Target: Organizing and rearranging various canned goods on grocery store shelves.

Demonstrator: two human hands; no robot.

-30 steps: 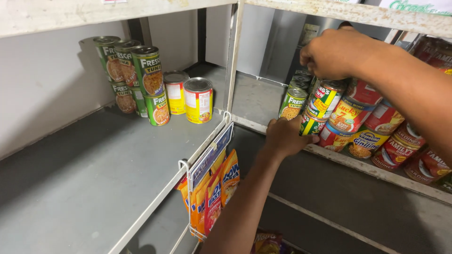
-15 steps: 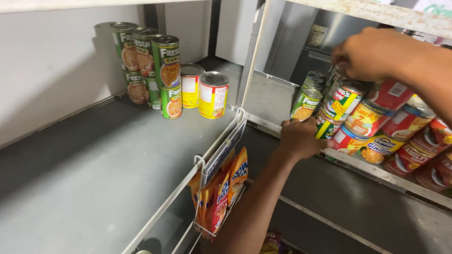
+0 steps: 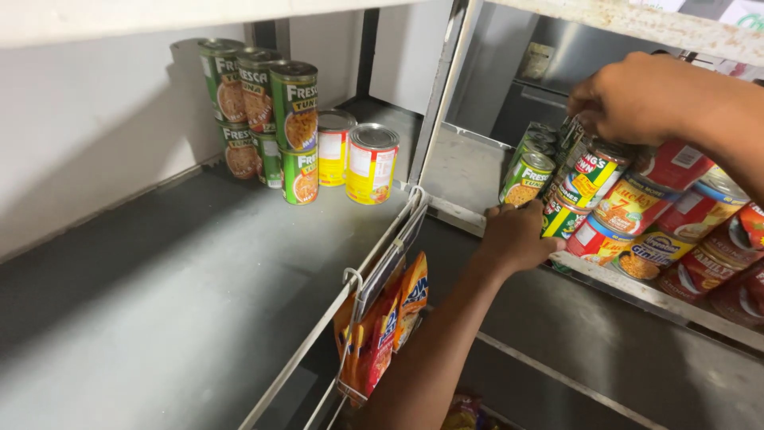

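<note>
My right hand (image 3: 637, 95) reaches in from the right and closes its fingertips on the top of a green-and-yellow can (image 3: 593, 171) in the upper row of the stacked cans (image 3: 676, 219) on the right shelf. My left hand (image 3: 517, 235) comes up from below. It curls against the shelf's front edge (image 3: 637, 291), with its fingers round a green can (image 3: 559, 219) in the bottom row. A green corn can (image 3: 525, 177) stands just left of both hands.
On the left grey shelf (image 3: 175, 287), tall green cans (image 3: 263, 111) are stacked two high at the back beside two yellow-and-red cans (image 3: 372, 163). A wire rail (image 3: 350, 295) edges that shelf, with orange snack packets (image 3: 386, 322) hanging from it. A white upright (image 3: 446, 87) divides the two bays.
The view has moved closer and to the right. My right hand has settled lower onto the can tops. My left hand stays at the bottom row by the shelf edge.
</note>
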